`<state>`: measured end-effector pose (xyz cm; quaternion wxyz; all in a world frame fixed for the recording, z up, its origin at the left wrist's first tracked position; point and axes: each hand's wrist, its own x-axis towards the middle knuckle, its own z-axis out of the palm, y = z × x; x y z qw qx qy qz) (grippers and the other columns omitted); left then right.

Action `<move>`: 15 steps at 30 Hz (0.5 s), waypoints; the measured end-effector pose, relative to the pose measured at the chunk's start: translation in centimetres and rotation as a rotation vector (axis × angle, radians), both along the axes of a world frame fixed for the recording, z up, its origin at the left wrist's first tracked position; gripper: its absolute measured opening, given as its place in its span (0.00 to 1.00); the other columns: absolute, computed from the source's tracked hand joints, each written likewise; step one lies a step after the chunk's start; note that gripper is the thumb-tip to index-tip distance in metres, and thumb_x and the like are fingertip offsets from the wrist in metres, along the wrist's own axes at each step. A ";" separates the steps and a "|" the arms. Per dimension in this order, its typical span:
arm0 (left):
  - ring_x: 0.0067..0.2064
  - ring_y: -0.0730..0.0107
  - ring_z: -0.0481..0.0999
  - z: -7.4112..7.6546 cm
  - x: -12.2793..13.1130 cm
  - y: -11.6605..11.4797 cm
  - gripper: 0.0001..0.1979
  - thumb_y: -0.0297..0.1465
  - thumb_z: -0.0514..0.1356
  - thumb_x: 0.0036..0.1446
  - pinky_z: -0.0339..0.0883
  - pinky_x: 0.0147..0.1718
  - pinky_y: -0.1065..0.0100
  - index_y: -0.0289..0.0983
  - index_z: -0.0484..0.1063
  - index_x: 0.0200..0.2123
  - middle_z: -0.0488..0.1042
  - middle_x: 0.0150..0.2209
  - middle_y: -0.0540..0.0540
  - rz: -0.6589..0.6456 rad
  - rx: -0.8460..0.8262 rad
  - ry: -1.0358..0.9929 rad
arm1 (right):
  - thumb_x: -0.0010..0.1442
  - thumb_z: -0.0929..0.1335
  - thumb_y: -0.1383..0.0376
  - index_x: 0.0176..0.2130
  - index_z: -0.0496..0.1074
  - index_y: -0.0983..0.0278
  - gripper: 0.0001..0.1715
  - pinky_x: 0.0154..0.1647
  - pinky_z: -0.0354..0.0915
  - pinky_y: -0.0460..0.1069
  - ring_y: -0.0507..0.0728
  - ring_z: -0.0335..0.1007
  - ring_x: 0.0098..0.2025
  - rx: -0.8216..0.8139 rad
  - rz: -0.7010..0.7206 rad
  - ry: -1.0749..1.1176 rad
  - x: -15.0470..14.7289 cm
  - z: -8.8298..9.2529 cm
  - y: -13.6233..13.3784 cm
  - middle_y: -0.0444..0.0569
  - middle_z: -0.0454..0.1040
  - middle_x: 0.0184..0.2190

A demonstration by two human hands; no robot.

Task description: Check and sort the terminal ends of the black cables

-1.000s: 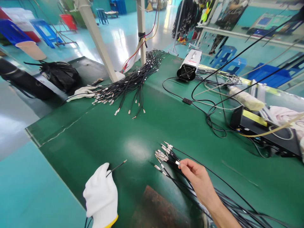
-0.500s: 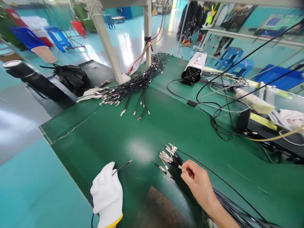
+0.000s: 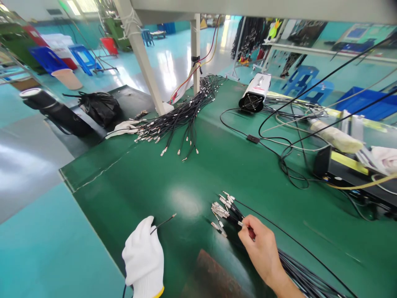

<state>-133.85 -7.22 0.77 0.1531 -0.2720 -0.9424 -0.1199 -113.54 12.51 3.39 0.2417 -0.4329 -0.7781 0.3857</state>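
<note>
Head view: against 1.0 s ago, the bench (image 3: 161, 182) sits lower in the picture and more of the pale crossbeam (image 3: 263, 10) shows above it. The hands keep their grips, and the fingers of the right hand (image 3: 260, 248) are now curled in more tightly. For the work, I judge this means the sorting through of ends is in mid-course, neither cable let go.

The left hand (image 3: 144, 252), gloved in white, is beside the left edge of the bench; its fingers are folded, pinching 1 lone cable (image 3: 163, 223), whose tip points in toward the bench's middle. The bare right hand, farther in from that edge, presses thumb and forefinger together on 1 silver terminal (image 3: 240, 224), just beside the other ends of the near bundle (image 3: 297, 269). Something reddish shows at its palm, too hidden to name.

Counted: 2 hands; 2 bundles, the far bundle (image 3: 182, 116) heaped by 2 posts (image 3: 142, 62), their ends too crowded to count; 1 spare glove (image 3: 124, 128) near the left corner; 1 fan unit (image 3: 256, 93) near the far edge; 1 switch (image 3: 253, 139); 1 black box (image 3: 356, 177) toward the right edge; 1 rusty plate (image 3: 214, 277) between the hands.
</note>
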 end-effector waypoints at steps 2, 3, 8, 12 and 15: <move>0.47 0.52 0.75 -0.1 0.0 -0.1 0.17 0.31 0.46 0.69 0.72 0.47 0.52 0.34 0.73 0.49 0.77 0.49 0.39 -0.002 -0.010 0.002 | 0.58 0.60 0.60 0.23 0.60 0.59 0.13 0.21 0.49 0.47 0.53 0.53 0.19 0.011 -0.013 0.009 0.0 0.0 0.1 0.38 0.53 0.18; 0.48 0.52 0.75 -0.2 0.0 -0.1 0.17 0.30 0.46 0.69 0.72 0.48 0.52 0.34 0.72 0.49 0.77 0.49 0.38 -0.009 -0.013 0.012 | 0.60 0.60 0.59 0.24 0.61 0.59 0.14 0.21 0.50 0.47 0.53 0.53 0.19 0.007 -0.005 0.016 0.1 0.0 0.2 0.38 0.54 0.18; 0.49 0.52 0.75 -0.5 0.1 -0.2 0.15 0.28 0.49 0.68 0.71 0.49 0.53 0.31 0.72 0.50 0.76 0.50 0.37 -0.048 -0.005 0.077 | 0.66 0.61 0.55 0.29 0.68 0.61 0.18 0.21 0.56 0.46 0.53 0.58 0.21 -0.011 0.088 0.039 0.4 0.0 0.2 0.39 0.62 0.21; 0.47 0.52 0.76 -0.4 0.0 -0.1 0.15 0.28 0.49 0.68 0.72 0.48 0.54 0.32 0.73 0.49 0.77 0.48 0.38 -0.051 0.011 0.091 | 0.64 0.62 0.59 0.26 0.64 0.60 0.16 0.20 0.52 0.46 0.52 0.54 0.19 0.057 0.054 0.027 0.4 -0.3 0.1 0.37 0.55 0.18; 0.47 0.51 0.76 -0.3 -0.1 -0.1 0.15 0.29 0.49 0.68 0.72 0.46 0.53 0.32 0.74 0.48 0.78 0.46 0.39 -0.035 0.016 0.087 | 0.64 0.61 0.62 0.25 0.60 0.59 0.15 0.19 0.51 0.47 0.52 0.53 0.18 0.115 0.007 0.021 0.4 -0.4 0.0 0.36 0.53 0.17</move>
